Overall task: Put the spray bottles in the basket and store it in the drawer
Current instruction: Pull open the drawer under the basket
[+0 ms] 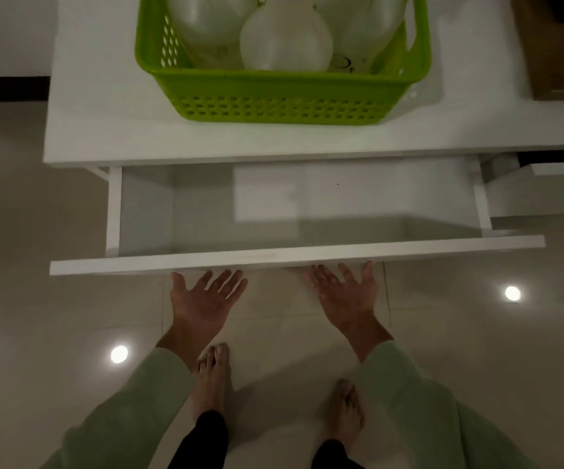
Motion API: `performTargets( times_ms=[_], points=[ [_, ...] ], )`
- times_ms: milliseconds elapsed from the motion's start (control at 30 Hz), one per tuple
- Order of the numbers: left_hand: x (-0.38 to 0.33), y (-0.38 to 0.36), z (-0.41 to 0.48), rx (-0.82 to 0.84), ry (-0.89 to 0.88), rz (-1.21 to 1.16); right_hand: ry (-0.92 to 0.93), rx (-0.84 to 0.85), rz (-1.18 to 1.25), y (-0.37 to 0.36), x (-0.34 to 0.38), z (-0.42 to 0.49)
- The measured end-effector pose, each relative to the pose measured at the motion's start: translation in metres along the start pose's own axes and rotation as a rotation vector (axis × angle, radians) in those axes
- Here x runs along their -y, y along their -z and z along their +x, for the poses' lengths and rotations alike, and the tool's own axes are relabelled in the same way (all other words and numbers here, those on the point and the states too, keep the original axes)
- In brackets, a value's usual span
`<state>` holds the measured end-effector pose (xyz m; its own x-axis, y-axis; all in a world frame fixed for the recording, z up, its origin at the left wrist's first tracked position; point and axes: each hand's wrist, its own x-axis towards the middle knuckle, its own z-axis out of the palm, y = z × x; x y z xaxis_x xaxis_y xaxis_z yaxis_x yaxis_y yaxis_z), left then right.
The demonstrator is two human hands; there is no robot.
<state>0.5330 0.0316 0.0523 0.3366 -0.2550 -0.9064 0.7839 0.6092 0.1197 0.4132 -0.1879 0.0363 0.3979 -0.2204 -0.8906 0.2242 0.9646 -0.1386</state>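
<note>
Basket (284, 96), green and perforated, stands on the white tabletop (98, 130) with the pale spray bottles (285, 42) already inside; loading is judged complete. Drawer (294, 211) below is pulled well out and shows nothing in it; its front panel (294, 257) sits nearest the person. Left hand (206, 299) and right hand (345, 292) are both spread palm-up, fingertips at the panel's underside, holding nothing. Step in hand is judged to be the transfer; recommended: grasp the basket by both end walls, lift level so the bottles stay put, lower it squarely between the drawer sides, then push the panel evenly with both hands.
</note>
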Motion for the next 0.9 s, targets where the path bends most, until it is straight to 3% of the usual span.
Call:
performTargets(
  times_ms=[100, 167, 200, 267, 333, 400, 500, 567, 900],
  points=[
    [0.010, -0.003, -0.067, 0.022, -0.089, 0.116, 0.039, -0.001, -0.107, 0.006, -0.002, -0.049],
    [0.022, -0.012, -0.120, -0.054, -0.257, 0.427, 0.155, -0.039, -0.348, 0.003, -0.008, -0.092],
    [0.029, -0.015, -0.141, -0.093, -0.405, 0.651, 0.300, -0.073, -0.532, 0.003, -0.014, -0.109],
    [0.040, -0.022, -0.181, -0.104, -0.798, 1.101, 0.768, -0.067, -0.979, -0.001, -0.018, -0.151],
    [0.044, -0.028, -0.203, -0.022, -1.144, 1.489, 1.224, 0.076, -1.416, -0.009, -0.015, -0.184],
    [0.040, -0.032, -0.197, 0.065, -1.292, 1.794, 1.401, 0.147, -1.749, -0.019, -0.005, -0.189],
    [0.032, -0.036, -0.177, 0.120, -1.223, 2.107, 1.309, 0.147, -2.110, -0.026, 0.007, -0.176],
    [0.028, -0.036, -0.169, 0.154, -1.219, 2.167, 1.267, 0.195, -2.216, -0.024, 0.011, -0.169],
    [0.029, -0.025, -0.181, 0.189, -1.156, 2.109, 1.190, 0.145, -2.203, -0.007, -0.002, -0.191]
  ],
)
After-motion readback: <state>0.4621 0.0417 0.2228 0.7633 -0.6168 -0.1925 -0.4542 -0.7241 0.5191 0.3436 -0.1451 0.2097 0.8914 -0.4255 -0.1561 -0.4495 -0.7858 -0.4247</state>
